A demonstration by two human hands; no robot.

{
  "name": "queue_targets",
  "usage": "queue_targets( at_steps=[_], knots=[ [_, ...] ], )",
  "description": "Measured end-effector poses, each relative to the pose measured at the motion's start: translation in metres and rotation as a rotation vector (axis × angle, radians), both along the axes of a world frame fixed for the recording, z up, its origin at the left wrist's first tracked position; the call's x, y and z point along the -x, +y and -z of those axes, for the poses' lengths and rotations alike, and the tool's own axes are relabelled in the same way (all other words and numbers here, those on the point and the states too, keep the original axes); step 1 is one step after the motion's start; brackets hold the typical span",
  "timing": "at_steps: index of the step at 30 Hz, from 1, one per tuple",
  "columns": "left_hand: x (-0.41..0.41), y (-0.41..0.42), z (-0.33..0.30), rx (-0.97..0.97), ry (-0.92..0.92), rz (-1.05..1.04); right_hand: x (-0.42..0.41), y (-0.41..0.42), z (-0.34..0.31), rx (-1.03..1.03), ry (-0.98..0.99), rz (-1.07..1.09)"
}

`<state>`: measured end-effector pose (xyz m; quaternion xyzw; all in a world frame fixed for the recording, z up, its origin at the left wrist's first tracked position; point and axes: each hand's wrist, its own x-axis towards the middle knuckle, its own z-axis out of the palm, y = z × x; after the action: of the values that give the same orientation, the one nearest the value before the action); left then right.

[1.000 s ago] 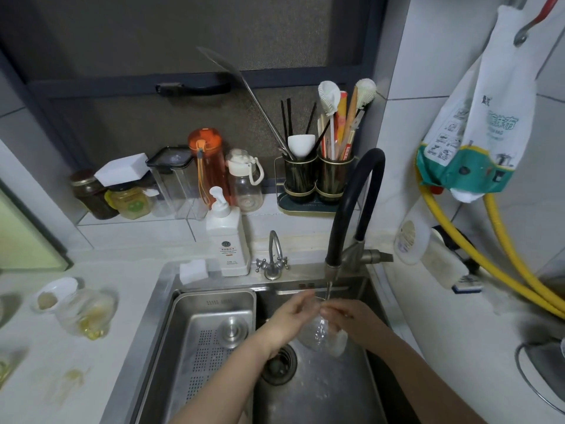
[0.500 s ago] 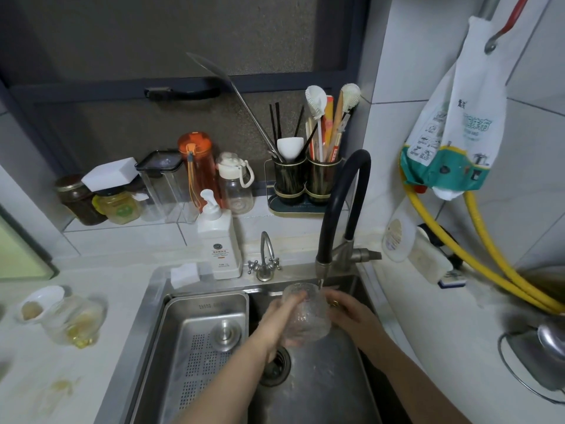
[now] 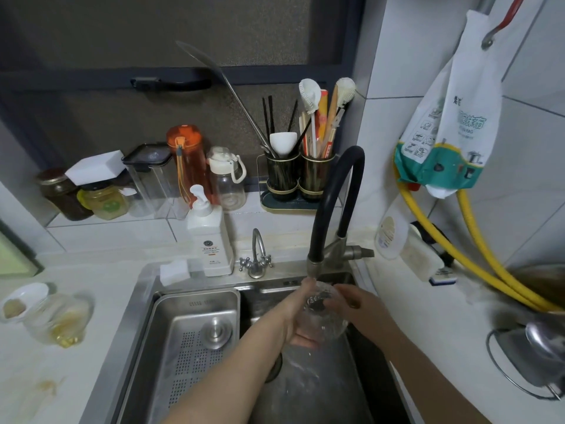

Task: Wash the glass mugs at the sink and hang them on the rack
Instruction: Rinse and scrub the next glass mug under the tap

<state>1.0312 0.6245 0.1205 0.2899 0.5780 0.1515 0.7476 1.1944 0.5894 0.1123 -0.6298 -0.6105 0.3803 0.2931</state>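
Observation:
A clear textured glass mug is held over the steel sink, right under the spout of the black curved faucet. My left hand wraps around the mug from the left, fingers under it. My right hand holds its right side near the rim. The mug is tilted, its bottom facing the camera. A second used glass mug with yellowish residue lies on the left counter. No rack is in view.
A perforated steel drain tray fills the left of the sink. A white soap pump bottle and sponge sit on its back rim. Jars, bottles and a utensil holder line the ledge. Yellow hoses run at the right.
The mug was low in the basin, then lifted upright under the spout, and is now tipped so its bottom faces the camera. Both hands stayed on it.

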Motion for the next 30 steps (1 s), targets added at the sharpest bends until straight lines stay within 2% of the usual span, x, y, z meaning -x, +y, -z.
queue_targets(
  at_steps=[3,6,10,12,15,20,24,30],
  knots=[
    [0.0,0.006,0.002,-0.082,-0.013,0.04,-0.005,0.002,-0.003,-0.021,0.013,-0.037],
    [0.008,0.006,0.005,-0.173,-0.053,-0.015,-0.006,0.005,0.001,-0.057,0.037,-0.124],
    [0.019,0.002,0.016,-0.323,-0.091,-0.139,0.005,-0.001,0.005,0.066,0.292,-0.145],
    [0.025,-0.006,0.016,-0.466,-0.025,-0.168,0.014,-0.001,0.006,0.082,0.437,-0.089],
    [0.034,-0.012,0.02,-0.65,0.111,-0.104,0.024,0.003,0.008,0.115,0.641,-0.03],
    [0.032,-0.021,0.021,-0.872,0.204,0.068,0.021,-0.006,0.012,0.12,0.801,-0.072],
    [0.032,-0.032,0.026,-0.968,0.261,0.14,0.015,-0.016,0.023,0.063,0.739,-0.068],
    [0.06,-0.037,0.044,-0.868,0.137,-0.018,0.035,-0.008,0.017,0.095,0.58,-0.061]
  ],
)
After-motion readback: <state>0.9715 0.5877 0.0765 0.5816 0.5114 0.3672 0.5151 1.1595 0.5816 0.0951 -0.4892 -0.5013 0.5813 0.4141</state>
